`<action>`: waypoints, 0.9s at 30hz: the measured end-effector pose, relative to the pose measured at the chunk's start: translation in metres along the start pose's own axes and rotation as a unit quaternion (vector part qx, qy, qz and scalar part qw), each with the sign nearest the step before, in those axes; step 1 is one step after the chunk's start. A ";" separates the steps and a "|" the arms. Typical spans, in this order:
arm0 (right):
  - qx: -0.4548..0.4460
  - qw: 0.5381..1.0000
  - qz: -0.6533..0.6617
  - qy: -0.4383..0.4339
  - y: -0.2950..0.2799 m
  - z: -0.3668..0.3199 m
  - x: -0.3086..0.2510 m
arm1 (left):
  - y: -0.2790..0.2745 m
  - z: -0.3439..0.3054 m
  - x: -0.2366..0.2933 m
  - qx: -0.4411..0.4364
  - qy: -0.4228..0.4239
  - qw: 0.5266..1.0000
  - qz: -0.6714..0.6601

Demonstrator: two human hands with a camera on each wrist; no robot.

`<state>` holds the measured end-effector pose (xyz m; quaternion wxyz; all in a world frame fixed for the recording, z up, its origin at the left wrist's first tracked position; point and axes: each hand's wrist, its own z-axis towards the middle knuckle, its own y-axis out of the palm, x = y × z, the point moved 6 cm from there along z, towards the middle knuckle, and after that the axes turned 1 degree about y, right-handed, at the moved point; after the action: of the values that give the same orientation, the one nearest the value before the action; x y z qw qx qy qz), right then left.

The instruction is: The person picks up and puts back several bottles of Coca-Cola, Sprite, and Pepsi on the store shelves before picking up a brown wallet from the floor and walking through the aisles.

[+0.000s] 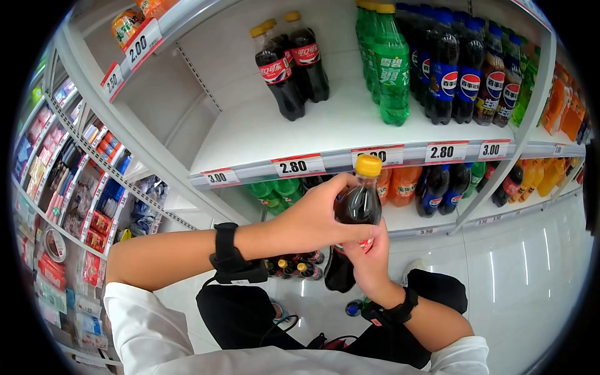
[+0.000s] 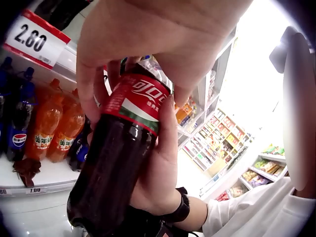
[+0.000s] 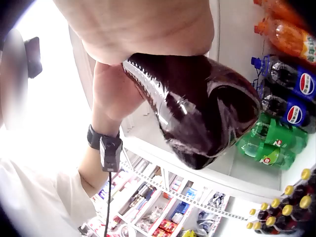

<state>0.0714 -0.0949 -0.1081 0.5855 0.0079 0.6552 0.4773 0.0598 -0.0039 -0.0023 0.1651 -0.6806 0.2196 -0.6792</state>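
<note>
A cola bottle (image 1: 357,206) is held in both grips, in front of the shelf (image 1: 337,131) and outside its front edge (image 1: 255,170).
The left grip (image 1: 312,215) is curled round its upper part, below the yellow cap (image 1: 369,165); the right grip (image 1: 372,259) clamps it lower, about the red label (image 2: 140,98), leaving the base (image 1: 339,276) free below. Its long axis runs cap up, base down over the floor (image 1: 519,269); whether it stands truly plumb cannot be told. The left grip is the nearer to the front edge and to the standing colas (image 1: 284,94), which lie beyond that edge, towards the shelf's left end, left of the green bottles (image 1: 394,87).
</note>
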 end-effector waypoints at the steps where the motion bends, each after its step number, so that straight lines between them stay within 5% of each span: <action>1: -0.005 0.999 -0.042 -0.028 -0.002 -0.001 0.000 | 0.000 0.000 0.004 0.022 0.012 1.000 0.011; 5: -0.070 0.977 -0.135 -0.147 0.007 -0.001 -0.023 | -0.014 -0.023 0.045 0.114 0.104 0.979 0.134; 9: -0.007 0.895 -0.156 -0.418 -0.011 -0.007 -0.070 | -0.060 -0.032 0.086 0.227 0.151 0.962 0.009; 13: 0.101 0.898 -0.200 -0.379 -0.021 0.002 -0.081 | -0.103 -0.012 0.121 0.287 0.186 0.939 0.008; 19: 0.012 0.919 -0.201 -0.338 -0.019 -0.001 -0.070 | -0.150 0.059 0.085 0.298 0.191 0.904 0.239; 23: -0.007 0.862 -0.313 -0.398 -0.014 -0.007 -0.078 | -0.166 0.084 0.069 0.298 0.143 0.921 0.205; 27: -0.008 0.861 -0.303 -0.408 -0.010 -0.009 -0.082 | -0.185 0.099 0.053 0.329 0.091 0.924 0.175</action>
<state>0.0961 -0.1523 -0.0539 0.9162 -0.0020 0.3245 0.2352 0.1718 0.1187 0.1372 0.4754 -0.4742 0.1132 -0.7323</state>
